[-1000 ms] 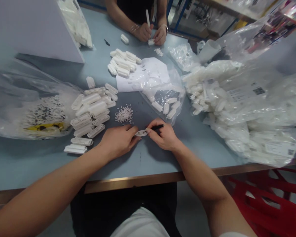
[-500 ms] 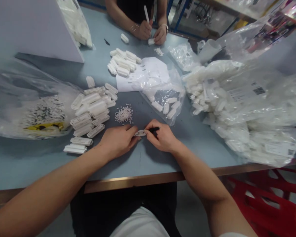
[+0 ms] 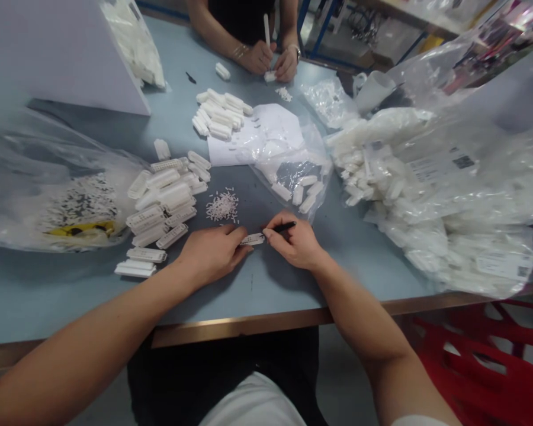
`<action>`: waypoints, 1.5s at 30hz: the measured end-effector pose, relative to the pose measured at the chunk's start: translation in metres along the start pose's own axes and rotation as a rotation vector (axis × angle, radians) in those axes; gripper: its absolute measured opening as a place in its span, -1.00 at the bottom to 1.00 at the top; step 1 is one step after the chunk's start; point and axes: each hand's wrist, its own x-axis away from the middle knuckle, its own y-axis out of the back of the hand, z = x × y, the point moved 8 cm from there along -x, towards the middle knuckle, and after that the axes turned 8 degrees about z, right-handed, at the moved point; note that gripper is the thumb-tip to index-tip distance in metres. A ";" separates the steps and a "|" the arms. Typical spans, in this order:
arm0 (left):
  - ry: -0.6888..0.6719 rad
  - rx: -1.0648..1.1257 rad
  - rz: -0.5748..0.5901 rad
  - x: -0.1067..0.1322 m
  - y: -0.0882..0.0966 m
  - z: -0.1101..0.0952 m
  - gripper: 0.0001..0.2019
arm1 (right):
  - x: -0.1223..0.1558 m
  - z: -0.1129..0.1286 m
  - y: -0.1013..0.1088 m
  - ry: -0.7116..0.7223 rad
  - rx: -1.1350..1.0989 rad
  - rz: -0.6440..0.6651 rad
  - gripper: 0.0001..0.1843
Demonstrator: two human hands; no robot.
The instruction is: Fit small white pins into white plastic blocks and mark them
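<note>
My left hand is closed on one end of a white slotted plastic housing, which it holds low over the table. My right hand grips a slim black pen-like tool, its tip at the housing's right end. Just beyond my left hand lies a heap of tiny white pieces. To the left is a pile of similar white plastic housings. The exact kind of the tool is too small to make out.
Across the table, another person's hands hold a white pen-like tool and a white piece. A clear bag with several housings lies ahead. Large filled bags crowd the right; another bag lies left. A red stool stands below right.
My right hand has shifted slightly right and up with the black tool, uncovering more of the housing's right end. My left hand keeps its hold on the housing.
</note>
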 end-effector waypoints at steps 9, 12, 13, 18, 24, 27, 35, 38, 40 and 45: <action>0.009 0.024 0.002 0.000 -0.001 0.001 -0.59 | 0.000 0.002 -0.004 0.002 0.036 0.037 -0.88; 0.005 0.029 -0.001 0.000 -0.002 0.001 -0.60 | -0.001 0.004 -0.007 0.027 0.070 0.056 -0.88; 0.002 0.034 0.000 0.000 -0.002 0.001 -0.60 | -0.001 0.005 -0.008 0.041 0.083 0.058 -0.89; 0.007 0.023 -0.001 0.000 -0.001 0.001 -0.58 | -0.002 0.013 -0.015 0.129 0.149 0.077 -0.87; 0.005 0.014 0.002 0.001 -0.001 0.000 -0.59 | -0.002 0.004 -0.008 0.043 0.061 0.053 -0.88; -0.005 0.004 -0.014 0.001 0.001 -0.001 -0.61 | 0.001 0.000 0.002 -0.009 -0.004 -0.018 -0.86; -0.008 0.002 -0.017 0.001 0.000 -0.001 -0.62 | 0.000 0.002 0.000 -0.011 0.037 0.025 -0.87; 0.000 0.013 -0.016 0.001 0.000 0.001 -0.61 | 0.000 0.000 -0.003 -0.006 0.060 0.036 -0.88; -0.003 0.006 -0.017 0.001 0.000 0.000 -0.60 | 0.000 0.000 -0.004 0.006 0.078 0.043 -0.88; -0.010 -0.017 -0.028 0.000 0.000 0.000 -0.60 | -0.001 0.005 -0.008 0.070 0.138 0.067 -0.87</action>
